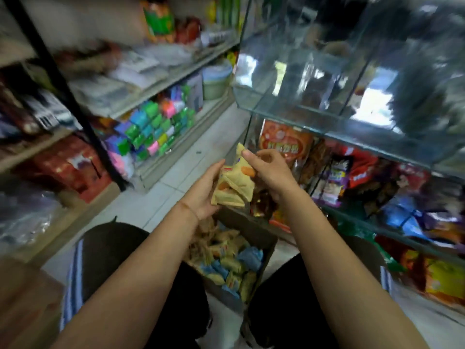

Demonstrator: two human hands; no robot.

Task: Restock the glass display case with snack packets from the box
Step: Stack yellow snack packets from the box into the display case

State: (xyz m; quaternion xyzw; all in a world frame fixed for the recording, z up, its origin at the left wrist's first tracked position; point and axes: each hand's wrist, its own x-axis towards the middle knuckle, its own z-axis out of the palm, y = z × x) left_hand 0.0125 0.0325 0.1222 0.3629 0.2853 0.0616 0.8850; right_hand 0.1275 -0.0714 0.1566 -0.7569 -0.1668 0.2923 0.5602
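I hold a bunch of yellow snack packets [235, 183] between both hands, just above the far end of the cardboard box [261, 233]. My left hand [202, 195] cups the bunch from the left and below. My right hand [270, 171] pinches the top packets from the right. The box sits on the floor between my knees and holds several yellow and blue packets [231, 263]. The glass display case [327, 122] stands to the right, its upper shelf mostly bare, its lower shelves packed with coloured snack bags [352, 172].
A metal shelf rack [83, 117] on the left carries soap bars, tissue packs and red packages. A tiled floor aisle [201, 152] runs between the rack and the case. Another cardboard box [22, 298] sits at the lower left.
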